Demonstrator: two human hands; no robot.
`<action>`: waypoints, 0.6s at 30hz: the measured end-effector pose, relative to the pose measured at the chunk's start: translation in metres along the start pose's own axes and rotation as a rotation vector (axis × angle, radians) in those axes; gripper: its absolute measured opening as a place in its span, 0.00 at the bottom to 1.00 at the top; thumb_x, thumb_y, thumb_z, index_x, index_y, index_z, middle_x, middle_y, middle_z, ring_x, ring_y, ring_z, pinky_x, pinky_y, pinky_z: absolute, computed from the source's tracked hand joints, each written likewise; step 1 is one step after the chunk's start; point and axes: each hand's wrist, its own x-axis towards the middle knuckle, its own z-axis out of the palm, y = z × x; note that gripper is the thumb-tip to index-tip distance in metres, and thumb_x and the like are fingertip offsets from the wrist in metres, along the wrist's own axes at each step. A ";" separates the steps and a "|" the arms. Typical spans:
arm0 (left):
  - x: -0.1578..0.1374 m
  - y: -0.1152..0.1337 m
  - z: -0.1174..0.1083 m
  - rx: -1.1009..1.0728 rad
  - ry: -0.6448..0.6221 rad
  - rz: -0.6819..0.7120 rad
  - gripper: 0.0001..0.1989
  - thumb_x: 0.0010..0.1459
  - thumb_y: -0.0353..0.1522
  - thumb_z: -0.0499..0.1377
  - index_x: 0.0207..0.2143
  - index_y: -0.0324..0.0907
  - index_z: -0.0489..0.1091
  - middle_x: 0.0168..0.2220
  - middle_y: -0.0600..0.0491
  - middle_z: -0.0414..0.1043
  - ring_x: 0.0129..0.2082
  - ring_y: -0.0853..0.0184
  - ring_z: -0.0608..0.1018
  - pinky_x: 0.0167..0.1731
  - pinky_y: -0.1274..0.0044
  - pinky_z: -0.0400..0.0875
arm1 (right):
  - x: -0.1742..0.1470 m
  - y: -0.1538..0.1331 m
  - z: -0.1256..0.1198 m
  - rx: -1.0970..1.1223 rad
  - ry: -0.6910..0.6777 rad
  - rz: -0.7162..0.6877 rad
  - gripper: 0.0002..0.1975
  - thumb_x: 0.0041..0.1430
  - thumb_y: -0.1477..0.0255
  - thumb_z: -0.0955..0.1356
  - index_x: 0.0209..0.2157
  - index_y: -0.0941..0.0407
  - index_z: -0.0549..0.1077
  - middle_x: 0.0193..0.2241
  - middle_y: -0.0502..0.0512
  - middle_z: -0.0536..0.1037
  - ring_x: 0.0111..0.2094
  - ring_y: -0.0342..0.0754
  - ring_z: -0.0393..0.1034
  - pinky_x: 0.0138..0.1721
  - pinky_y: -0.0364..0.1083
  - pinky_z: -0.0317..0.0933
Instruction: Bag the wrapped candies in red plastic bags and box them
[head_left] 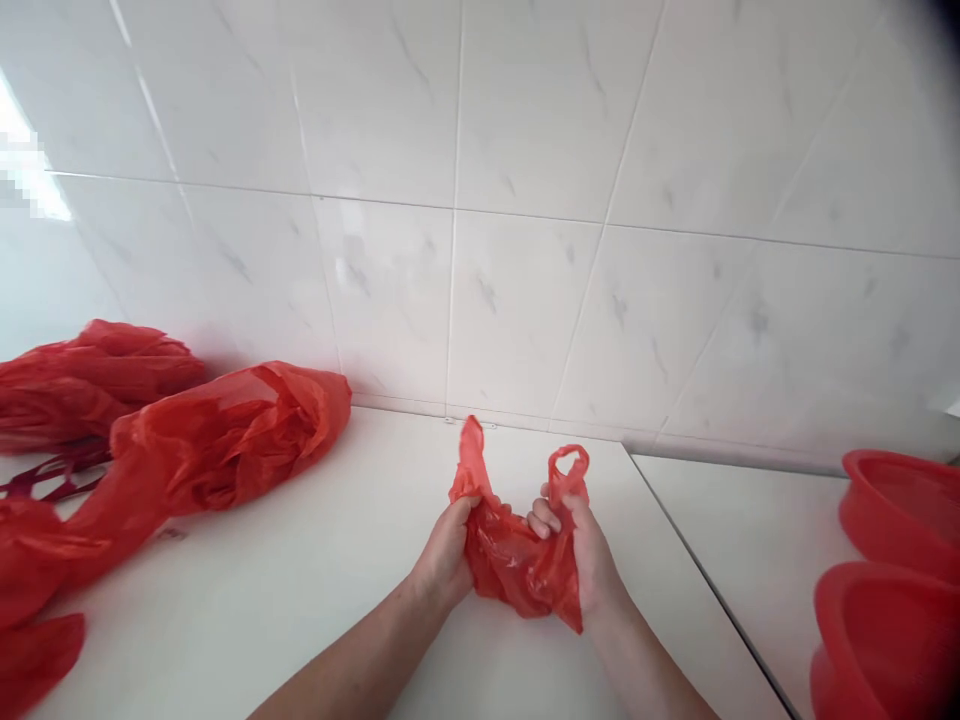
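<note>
A small red plastic bag [517,565] hangs between my two hands above the white tabletop [360,620]. My left hand [448,545] is closed on the bag's left side, thumb on top, with one handle sticking up above it. On the other side my right hand [581,545] grips the bag below its looped right handle, fingers curled inward. The bag's middle sags in wrinkles between the hands. Whether anything is inside it I cannot tell.
Crumpled red plastic bags [255,440] lie in a heap along the left, with dark red straps [64,470] among them. Red plastic tubs [862,590] stand at the right, past a seam in the surface. A tiled wall [525,300] rises behind.
</note>
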 end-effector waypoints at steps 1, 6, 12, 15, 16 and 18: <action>-0.001 0.000 0.000 -0.002 -0.016 -0.003 0.09 0.51 0.35 0.59 0.22 0.40 0.67 0.28 0.50 0.72 0.34 0.63 0.77 0.41 0.72 0.70 | -0.001 0.001 0.002 -0.043 -0.012 0.017 0.12 0.55 0.60 0.67 0.26 0.52 0.67 0.16 0.46 0.58 0.25 0.46 0.63 0.31 0.45 0.63; -0.004 0.001 0.006 -0.010 -0.052 0.034 0.15 0.51 0.39 0.61 0.18 0.41 0.63 0.21 0.53 0.68 0.29 0.65 0.76 0.37 0.73 0.70 | -0.005 0.004 0.002 -0.214 -0.081 -0.031 0.23 0.58 0.49 0.63 0.37 0.54 0.73 0.15 0.47 0.58 0.22 0.45 0.61 0.32 0.46 0.63; -0.014 0.005 0.016 0.203 -0.162 0.064 0.06 0.49 0.33 0.60 0.23 0.41 0.68 0.22 0.49 0.73 0.27 0.61 0.77 0.32 0.71 0.70 | -0.010 -0.002 0.006 -0.562 -0.106 -0.023 0.23 0.55 0.57 0.69 0.50 0.53 0.70 0.13 0.42 0.59 0.16 0.39 0.50 0.21 0.40 0.53; -0.015 0.001 0.016 0.366 -0.284 0.036 0.06 0.50 0.32 0.59 0.24 0.39 0.71 0.21 0.48 0.74 0.24 0.61 0.77 0.30 0.71 0.70 | -0.014 -0.004 0.014 -0.725 -0.228 -0.011 0.26 0.53 0.57 0.71 0.51 0.53 0.69 0.14 0.42 0.61 0.16 0.37 0.49 0.19 0.38 0.48; -0.014 -0.002 0.015 0.410 -0.296 0.033 0.06 0.51 0.32 0.59 0.24 0.39 0.71 0.20 0.48 0.74 0.23 0.62 0.77 0.29 0.72 0.69 | -0.015 -0.004 0.016 -0.771 -0.258 0.002 0.23 0.53 0.57 0.71 0.48 0.54 0.71 0.14 0.43 0.62 0.16 0.37 0.50 0.19 0.39 0.48; -0.012 -0.006 0.013 0.480 -0.296 0.048 0.07 0.51 0.32 0.59 0.23 0.39 0.72 0.19 0.49 0.73 0.21 0.64 0.75 0.27 0.73 0.68 | -0.014 -0.001 0.018 -0.846 -0.240 0.001 0.20 0.53 0.57 0.71 0.42 0.56 0.73 0.14 0.44 0.63 0.15 0.37 0.52 0.20 0.39 0.48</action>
